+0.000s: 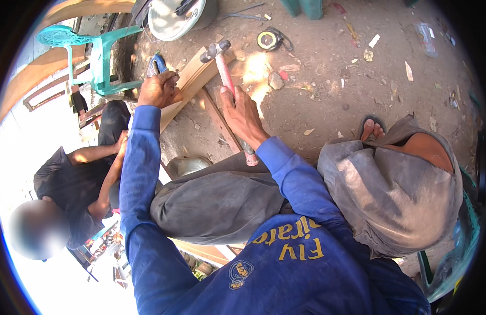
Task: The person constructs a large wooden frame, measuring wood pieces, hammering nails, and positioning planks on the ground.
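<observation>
My right hand [242,116] is wrapped round the red handle of a claw hammer [225,73]. The hammer's metal head points away from me, raised beside the end of a wooden board, and the grip's butt shows below my wrist. My left hand [159,89] is closed at the left side of that pale wooden board [193,79], gripping a blue tool [158,63] whose rounded end sticks out past the knuckles. Fingers hide the rest of this tool, so its kind does not show. A narrow brown wood strip [219,119] lies between my forearms, under the board.
A person in dark clothes [64,170] sits close on my left. A turquoise plastic chair [98,58] and a whitish bucket [174,21] stand beyond. On the dirt floor lie a tape measure [269,40] and wood scraps. A metal bowl [187,166] is near my leg.
</observation>
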{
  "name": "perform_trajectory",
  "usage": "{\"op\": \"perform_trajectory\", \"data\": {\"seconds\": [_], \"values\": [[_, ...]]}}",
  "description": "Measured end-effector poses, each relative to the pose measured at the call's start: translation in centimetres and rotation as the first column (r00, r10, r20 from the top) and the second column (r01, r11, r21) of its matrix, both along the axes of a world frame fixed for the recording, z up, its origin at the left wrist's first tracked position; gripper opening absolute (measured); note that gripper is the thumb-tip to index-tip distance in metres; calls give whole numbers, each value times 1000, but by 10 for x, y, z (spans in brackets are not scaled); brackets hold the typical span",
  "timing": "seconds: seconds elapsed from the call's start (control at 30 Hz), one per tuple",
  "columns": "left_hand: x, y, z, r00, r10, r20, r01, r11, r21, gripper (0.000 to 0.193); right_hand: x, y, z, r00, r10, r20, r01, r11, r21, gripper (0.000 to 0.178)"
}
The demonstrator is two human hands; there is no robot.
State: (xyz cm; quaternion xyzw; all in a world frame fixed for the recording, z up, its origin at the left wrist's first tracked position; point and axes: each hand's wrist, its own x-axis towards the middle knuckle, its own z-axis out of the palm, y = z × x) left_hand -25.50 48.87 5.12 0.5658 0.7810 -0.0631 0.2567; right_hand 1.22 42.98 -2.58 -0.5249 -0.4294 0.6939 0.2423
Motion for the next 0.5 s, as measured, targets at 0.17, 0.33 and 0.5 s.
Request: {"op": "perform_trajectory", "data": {"seconds": [0.17, 0.33, 0.5], "values": [[12, 1, 6, 977, -183, -112, 193, 978, 82, 14, -5, -4, -7, 999, -52, 6, 51, 993, 109, 49], [14, -1, 5, 981, -181, -73, 185, 982, 50, 16, -2, 2, 10, 993, -119, -25, 120, 989, 86, 49], [7, -1, 2, 913, -389, -127, 391, 920, -5, 19, -5, -1, 28, 946, -280, -161, 277, 960, -39, 49]]}}
